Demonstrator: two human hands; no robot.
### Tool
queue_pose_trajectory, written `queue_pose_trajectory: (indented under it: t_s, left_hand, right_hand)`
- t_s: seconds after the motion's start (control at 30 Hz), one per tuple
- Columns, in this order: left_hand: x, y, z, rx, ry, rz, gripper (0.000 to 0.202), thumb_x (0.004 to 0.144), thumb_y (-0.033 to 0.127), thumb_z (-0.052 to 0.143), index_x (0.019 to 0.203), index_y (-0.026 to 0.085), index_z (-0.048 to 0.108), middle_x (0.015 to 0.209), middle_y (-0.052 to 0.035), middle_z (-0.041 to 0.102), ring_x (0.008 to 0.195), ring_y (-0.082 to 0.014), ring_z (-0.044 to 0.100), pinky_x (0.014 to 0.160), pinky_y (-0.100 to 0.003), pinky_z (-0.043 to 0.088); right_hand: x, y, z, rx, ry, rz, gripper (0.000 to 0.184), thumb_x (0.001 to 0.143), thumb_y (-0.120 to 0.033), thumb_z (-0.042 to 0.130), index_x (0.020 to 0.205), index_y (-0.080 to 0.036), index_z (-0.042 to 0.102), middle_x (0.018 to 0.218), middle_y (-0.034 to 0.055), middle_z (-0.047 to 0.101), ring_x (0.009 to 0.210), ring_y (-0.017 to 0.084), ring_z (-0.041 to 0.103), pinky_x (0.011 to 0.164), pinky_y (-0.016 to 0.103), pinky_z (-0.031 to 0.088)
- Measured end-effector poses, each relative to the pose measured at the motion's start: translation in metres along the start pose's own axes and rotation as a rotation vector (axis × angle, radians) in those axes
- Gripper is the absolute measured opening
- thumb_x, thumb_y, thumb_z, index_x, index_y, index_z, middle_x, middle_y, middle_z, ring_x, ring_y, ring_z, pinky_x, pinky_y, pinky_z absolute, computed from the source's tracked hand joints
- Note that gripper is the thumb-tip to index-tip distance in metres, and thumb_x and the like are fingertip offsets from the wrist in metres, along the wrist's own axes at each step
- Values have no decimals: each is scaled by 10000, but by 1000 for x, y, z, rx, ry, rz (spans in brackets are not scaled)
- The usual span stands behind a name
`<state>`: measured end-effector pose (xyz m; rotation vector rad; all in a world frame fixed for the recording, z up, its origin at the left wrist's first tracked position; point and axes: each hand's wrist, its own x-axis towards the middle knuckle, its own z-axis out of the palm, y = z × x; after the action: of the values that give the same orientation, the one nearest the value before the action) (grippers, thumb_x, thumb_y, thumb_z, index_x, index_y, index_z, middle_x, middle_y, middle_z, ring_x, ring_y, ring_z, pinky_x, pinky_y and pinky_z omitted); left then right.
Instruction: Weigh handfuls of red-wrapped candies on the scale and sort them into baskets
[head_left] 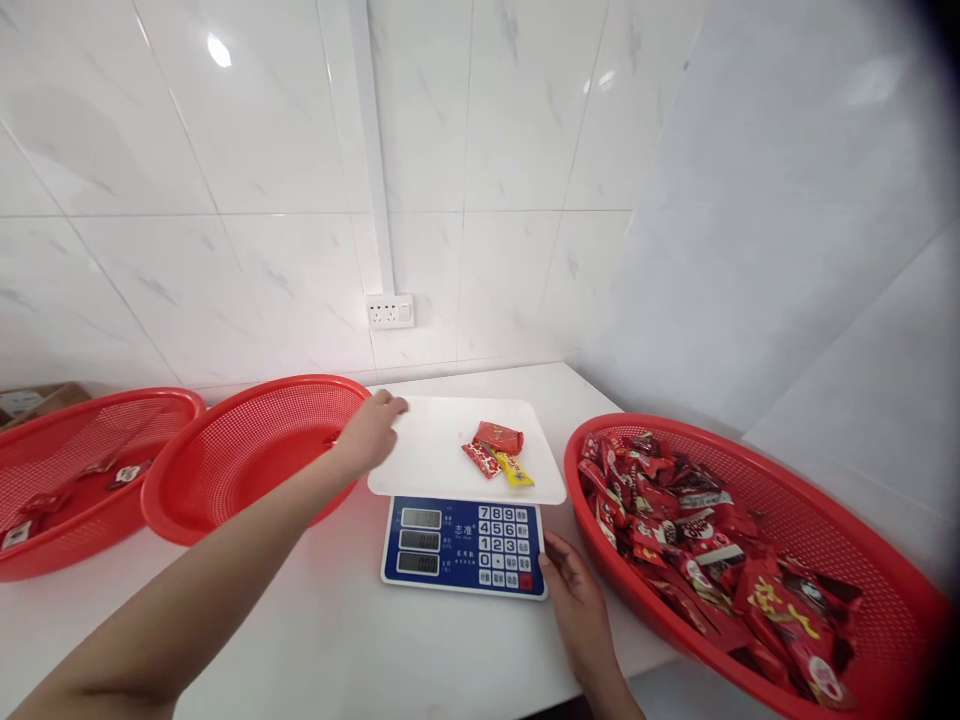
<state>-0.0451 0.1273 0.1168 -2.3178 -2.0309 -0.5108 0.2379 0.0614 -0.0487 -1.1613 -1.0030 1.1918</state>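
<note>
Here, wrapped snacks lie on a digital scale's white pan, the left hand half-curled at the pan's left edge, the right hand likewise beside the keypad, both grips unclear.

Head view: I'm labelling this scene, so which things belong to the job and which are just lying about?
Likely in the job:
blue-and-white digital scale
its flat white rectangular pan
three red or yellow wrapped packets on it
oval red perforated plastic basket of wrapped packets, right
two similar baskets, left

Probably just there:
brown box, far left
white wall socket
</note>
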Motion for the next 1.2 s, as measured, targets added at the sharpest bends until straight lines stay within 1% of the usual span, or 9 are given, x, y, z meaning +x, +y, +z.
queue_pose_trajectory:
  t_s: [0.1,0.17,0.37,0.53,0.67,0.87,0.97,1.1,1.2]
  left_hand:
    - [-8,-19,-20,93,46,-53,310,751,79,398,1006,121,569,1054,-154,517,1033,-327,480,817,-470,441]
    - [-11,-14,-19,118,26,17,262,803,158,416,1000,140,588,1071,-131,553,1043,-313,475,852,-466,425]
    - [1,54,31,152,-124,447,298,805,150,490,1079,223,582,1035,-48,617,1003,-213,503,874,-328,419]
    - [18,77,58,213,-126,551,276,833,114,434,1035,201,600,1035,-68,614,977,-230,514,808,-346,438]
    - [19,61,49,273,-130,514,216,830,118,449,930,170,634,937,-64,659,935,-207,545,827,-322,434]
    - [-6,-6,-14,411,7,136,274,821,83,367,841,93,640,834,-156,661,858,-285,584,777,-451,448]
    - [-16,-22,-30,424,43,30,289,824,108,360,913,98,635,917,-165,656,945,-317,572,800,-497,448]
    - [-17,13,-4,329,-41,222,304,854,229,422,1108,183,583,1175,-73,590,1150,-227,477,977,-371,395]
    - [-4,59,27,231,-130,447,448,800,129,469,1239,221,485,1370,-71,417,1304,-231,297,1079,-378,260]
  right_hand:
    - [1,2,-1,13,-3,8,400,664,-422,664,994,-203,609,1042,78,656,944,241,611,842,387,489]
    - [1,3,-1,18,-6,13,397,669,-416,665,996,-199,604,1042,82,654,949,243,608,845,392,488]
    - [1,4,-1,24,-28,-1,390,702,-398,646,1029,-195,583,1072,92,640,985,245,595,871,404,473]
    - [-1,2,0,32,-36,-12,392,711,-403,637,1034,-188,581,1080,92,638,985,236,598,877,390,473]
    - [-1,2,-1,30,-33,-11,394,704,-397,644,1033,-189,583,1082,92,640,989,238,597,867,384,480]
    - [0,6,-1,31,-49,4,399,712,-393,635,1050,-195,558,1113,96,625,1038,238,575,900,388,464]
    - [1,6,-2,33,-54,0,391,716,-393,630,1047,-198,556,1111,95,626,1050,240,570,901,389,465]
    - [1,5,-1,30,-53,-18,374,720,-389,626,1038,-202,566,1103,95,631,1030,245,582,885,399,477]
    - [1,6,-1,27,-43,-49,370,714,-385,632,1030,-200,582,1094,96,636,1027,248,584,887,406,476]
